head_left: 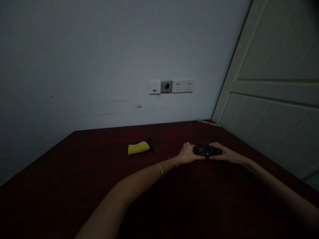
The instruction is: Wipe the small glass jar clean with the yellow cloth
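Note:
Toward the right of the dark red table, a dark, shiny, low rounded object lies between my two hands. Its kind is hard to make out in the dim light. My left hand, with two thin bangles on the wrist, grips its left side, thumb along the near edge. From the right, my right hand holds the other side, fingers at the far edge and thumb at the near one. The thumbs nearly meet in front. A yellow pouch with black trim lies apart, to the left of my left hand.
The dark red table runs up to a pale wall bearing a row of sockets and a switch. A white panelled door stands along the right side. A thin patterned strip lies at the far right corner.

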